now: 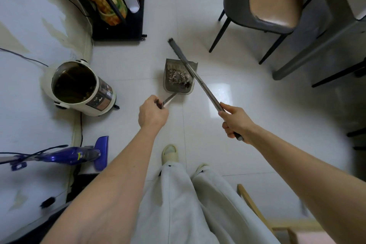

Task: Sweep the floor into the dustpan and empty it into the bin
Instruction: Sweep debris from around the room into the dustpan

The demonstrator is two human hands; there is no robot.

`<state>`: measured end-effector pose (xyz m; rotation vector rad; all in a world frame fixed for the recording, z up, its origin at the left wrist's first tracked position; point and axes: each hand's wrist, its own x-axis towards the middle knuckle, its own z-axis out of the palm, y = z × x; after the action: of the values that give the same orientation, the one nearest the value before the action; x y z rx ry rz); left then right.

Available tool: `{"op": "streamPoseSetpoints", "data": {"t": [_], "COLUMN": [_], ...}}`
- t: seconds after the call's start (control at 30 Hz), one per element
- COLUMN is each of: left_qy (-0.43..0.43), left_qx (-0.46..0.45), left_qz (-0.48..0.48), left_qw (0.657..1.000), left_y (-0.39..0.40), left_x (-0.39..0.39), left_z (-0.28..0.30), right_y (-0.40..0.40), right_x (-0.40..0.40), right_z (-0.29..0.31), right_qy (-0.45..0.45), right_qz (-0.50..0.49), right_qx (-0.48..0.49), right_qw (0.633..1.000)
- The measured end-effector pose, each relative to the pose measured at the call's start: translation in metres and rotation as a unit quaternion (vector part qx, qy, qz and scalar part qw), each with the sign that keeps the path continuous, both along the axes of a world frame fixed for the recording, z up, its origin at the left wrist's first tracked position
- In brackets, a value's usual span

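Note:
A grey translucent dustpan [170,87] sits on the white tiled floor in the middle of the view, with a heap of debris [178,77] inside it. My left hand [151,113] grips the top of its metal handle [169,99]. My right hand [235,121] grips the broom's metal pole [198,79], which slants up and left across the dustpan; the broom's dark head end [172,42] lies just beyond the pan. A round white bin [79,87] with a dark liner stands open to the left of the dustpan.
A black rolling shelf cart [118,6] stands at the back left. A grey chair [263,6] and a table leg [309,53] are at the right. A purple vacuum cleaner [75,154] lies at the left, with cables nearby. My slippered feet [169,152] are below the dustpan.

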<state>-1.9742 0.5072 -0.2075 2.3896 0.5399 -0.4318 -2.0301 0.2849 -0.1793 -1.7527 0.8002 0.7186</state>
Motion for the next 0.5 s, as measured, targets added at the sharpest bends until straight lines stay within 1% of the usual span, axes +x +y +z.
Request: {"op": "streamPoseSetpoints", "data": {"t": [0.07, 0.1, 0.17, 0.27, 0.4, 0.5], "left_qy": [0.049, 0.059, 0.059, 0.039, 0.022, 0.008], "left_qx": [-0.028, -0.04, -0.05, -0.041, 0.014, 0.118], "left_qz": [-0.008, -0.012, -0.023, -0.031, -0.06, -0.085], "left_qw": [0.998, 0.997, 0.997, 0.998, 0.998, 0.989], "left_y": [0.001, 0.003, 0.003, 0.006, 0.012, 0.024], "left_x": [-0.008, -0.012, -0.018, -0.018, 0.002, 0.023], "left_z": [-0.015, -0.022, -0.027, -0.022, 0.002, 0.036], "right_y": [0.001, 0.002, 0.001, 0.0, -0.008, -0.015], "right_x": [0.0, 0.002, 0.004, 0.006, 0.007, 0.007], "right_z": [-0.002, -0.004, -0.007, -0.01, -0.011, -0.011], "right_qy": [0.0, 0.002, 0.005, 0.012, 0.016, 0.018], "right_qz": [0.0, -0.001, 0.004, 0.014, 0.034, 0.049], "right_qx": [-0.004, -0.007, -0.011, -0.017, -0.032, -0.041], "right_qw": [1.0, 1.0, 1.0, 1.0, 0.999, 0.998]}}
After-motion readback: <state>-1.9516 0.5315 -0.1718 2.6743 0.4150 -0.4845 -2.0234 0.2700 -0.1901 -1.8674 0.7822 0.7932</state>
